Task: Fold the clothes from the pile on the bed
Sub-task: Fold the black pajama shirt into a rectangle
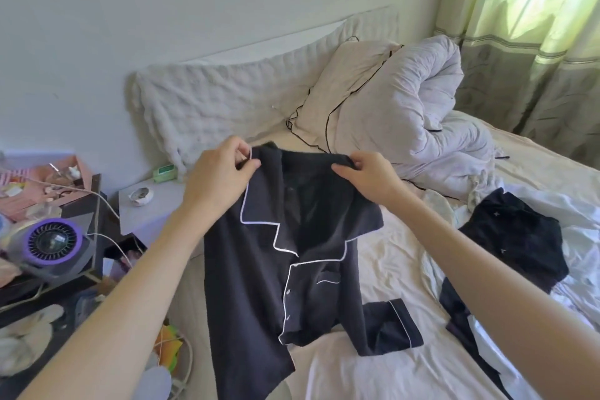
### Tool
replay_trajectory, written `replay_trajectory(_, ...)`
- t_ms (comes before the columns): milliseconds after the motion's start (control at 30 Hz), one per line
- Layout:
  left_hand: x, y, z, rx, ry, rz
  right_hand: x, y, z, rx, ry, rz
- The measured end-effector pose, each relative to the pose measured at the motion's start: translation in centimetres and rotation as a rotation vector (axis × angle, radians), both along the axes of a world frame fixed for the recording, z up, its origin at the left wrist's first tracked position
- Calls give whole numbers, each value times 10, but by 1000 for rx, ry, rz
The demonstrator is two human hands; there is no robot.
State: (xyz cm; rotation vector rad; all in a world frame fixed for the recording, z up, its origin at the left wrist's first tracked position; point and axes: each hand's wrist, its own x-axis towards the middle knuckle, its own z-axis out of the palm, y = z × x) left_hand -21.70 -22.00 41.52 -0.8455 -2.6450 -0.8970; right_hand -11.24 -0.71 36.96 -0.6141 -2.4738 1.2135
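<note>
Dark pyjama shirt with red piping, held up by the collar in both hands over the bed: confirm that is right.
Not quite. The head view shows the dark pyjama shirt trimmed with white piping, not red. The rest holds: the left hand and right hand grip its collar, holding it up over the bed.

Against the white wall [162,10] we see a quilted white pad [207,101] propped upright, with a cream pillow [337,97] edged in black piping and a rolled white duvet [431,107] beside it. At the far right hang green curtains [532,26], lit from behind. To the left we find a grey nightstand [143,214] carrying a small white bowl [140,196] and a green packet [165,171], and nearer us a dark cluttered shelf [94,204] with a purple-ringed fan [52,242], a pink tray [35,182] and white cables [107,204].
</note>
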Motion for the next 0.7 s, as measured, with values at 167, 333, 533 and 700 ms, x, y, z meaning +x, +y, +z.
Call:
replay_trajectory(167,14,7,-14,-84,-7,-310,7,-19,6,99,-14,110)
replay_trajectory(333,24,25,-21,-51,-157,-488,8,-34,23,-138,12,154)
replay_trajectory(533,16,27,-24,50,-113,-438,23,-24,18,-419,0,247)
replay_trajectory(700,7,17,-20,71,-179,-489,33,-27,-9,-672,89,235)
